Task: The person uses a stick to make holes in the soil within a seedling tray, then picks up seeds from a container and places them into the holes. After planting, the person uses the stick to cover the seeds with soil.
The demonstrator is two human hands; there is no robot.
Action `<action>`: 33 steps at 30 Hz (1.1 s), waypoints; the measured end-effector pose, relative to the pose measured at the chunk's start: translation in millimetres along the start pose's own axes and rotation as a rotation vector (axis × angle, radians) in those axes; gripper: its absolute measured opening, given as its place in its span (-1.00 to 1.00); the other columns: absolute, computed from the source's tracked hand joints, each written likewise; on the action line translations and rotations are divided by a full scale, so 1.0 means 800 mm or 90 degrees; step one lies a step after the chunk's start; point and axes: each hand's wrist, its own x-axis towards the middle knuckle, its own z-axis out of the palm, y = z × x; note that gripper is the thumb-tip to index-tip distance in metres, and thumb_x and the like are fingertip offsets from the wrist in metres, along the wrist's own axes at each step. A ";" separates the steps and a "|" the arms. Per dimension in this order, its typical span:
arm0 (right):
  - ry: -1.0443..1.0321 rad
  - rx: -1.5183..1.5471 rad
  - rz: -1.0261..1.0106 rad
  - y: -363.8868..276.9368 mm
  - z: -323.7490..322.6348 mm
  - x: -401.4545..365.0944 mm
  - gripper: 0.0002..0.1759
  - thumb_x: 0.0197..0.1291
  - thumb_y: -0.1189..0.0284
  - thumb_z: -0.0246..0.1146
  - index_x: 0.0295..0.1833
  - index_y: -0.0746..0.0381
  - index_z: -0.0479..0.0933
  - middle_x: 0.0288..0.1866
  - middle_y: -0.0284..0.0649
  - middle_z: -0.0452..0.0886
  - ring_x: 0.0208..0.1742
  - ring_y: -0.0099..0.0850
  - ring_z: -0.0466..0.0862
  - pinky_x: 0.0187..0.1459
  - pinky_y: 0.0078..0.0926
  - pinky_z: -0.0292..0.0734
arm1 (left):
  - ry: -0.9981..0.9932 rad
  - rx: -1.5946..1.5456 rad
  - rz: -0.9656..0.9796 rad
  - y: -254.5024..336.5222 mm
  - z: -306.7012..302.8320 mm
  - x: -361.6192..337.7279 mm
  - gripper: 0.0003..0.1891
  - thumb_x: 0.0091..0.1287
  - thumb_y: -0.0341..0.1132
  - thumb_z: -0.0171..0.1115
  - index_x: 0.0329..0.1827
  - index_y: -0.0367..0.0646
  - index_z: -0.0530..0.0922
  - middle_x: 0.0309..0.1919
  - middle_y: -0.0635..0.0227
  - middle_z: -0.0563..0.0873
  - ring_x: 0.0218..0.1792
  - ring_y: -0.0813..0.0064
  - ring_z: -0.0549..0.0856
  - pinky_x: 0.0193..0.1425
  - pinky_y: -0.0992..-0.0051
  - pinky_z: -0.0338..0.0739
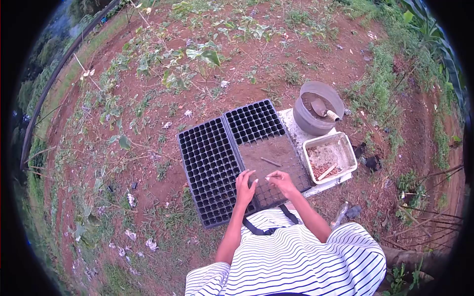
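Observation:
Two black seedling trays lie side by side in front of me. The left seedling tray (205,163) shows bare dark cells. In the right seedling tray (254,118) the far cells are bare, and brown soil (276,148) covers the middle and near part. A short dark stick (270,162) rests on that soil. My left hand (244,188) is over the inner edges of the trays, thumb and forefinger apart, with nothing visible between them. Just right of it, my right hand (283,184) hovers above the soil-covered cells with its fingertips pinched together. Whatever they hold is too small to name.
Right of the trays, a grey round bucket (308,116) holds soil and a scoop (323,109). Nearer stands a cream basin (308,163) with small reddish bits and a pale stick (327,171). A white board (291,118) lies beneath them. A clear bottle (340,213) lies on the ground.

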 end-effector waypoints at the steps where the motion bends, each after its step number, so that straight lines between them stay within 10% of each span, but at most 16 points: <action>1: 0.011 -0.024 -0.011 -0.006 -0.003 0.004 -0.78 0.11 0.49 0.42 -0.13 0.26 0.59 -0.32 -0.35 0.66 -0.36 -0.61 0.58 -0.31 -0.66 0.45 | -0.082 -0.017 -0.074 -0.010 -0.002 0.000 -0.38 0.20 -0.18 0.39 0.34 -0.05 0.43 0.42 0.07 0.27 0.42 0.00 0.23 0.49 0.10 0.07; 5: 0.050 -0.097 -0.062 -0.022 -0.009 0.049 -0.78 0.07 0.48 0.44 -0.16 0.27 0.61 -0.35 -0.35 0.66 -0.38 -0.63 0.57 -0.30 -0.66 0.44 | -0.182 0.186 -0.100 -0.033 0.010 -0.008 0.07 0.13 0.23 0.33 0.59 -0.04 -0.04 0.56 -0.08 -0.23 0.52 -0.27 -0.27 0.52 -0.16 -0.34; 11: 0.145 -0.358 -0.175 -0.069 0.012 0.127 -0.87 0.03 0.44 0.45 -0.32 0.24 0.68 -0.48 -0.34 0.68 -0.44 -0.62 0.61 -0.32 -0.58 0.51 | -0.198 0.295 -0.066 -0.046 0.023 -0.019 0.24 0.05 0.47 0.19 0.57 -0.25 -0.11 0.54 -0.16 -0.22 0.52 -0.26 -0.27 0.50 -0.20 -0.34; 33: -0.026 -0.772 -0.530 -0.072 0.067 0.224 -0.92 -0.06 0.55 0.30 -0.42 0.34 0.57 -0.44 0.01 0.57 -0.24 -0.06 0.60 -0.17 -0.15 0.49 | -0.230 0.308 -0.091 -0.042 0.023 -0.018 0.26 0.05 0.50 0.16 0.58 -0.23 -0.15 0.55 -0.13 -0.24 0.53 -0.23 -0.32 0.50 -0.18 -0.37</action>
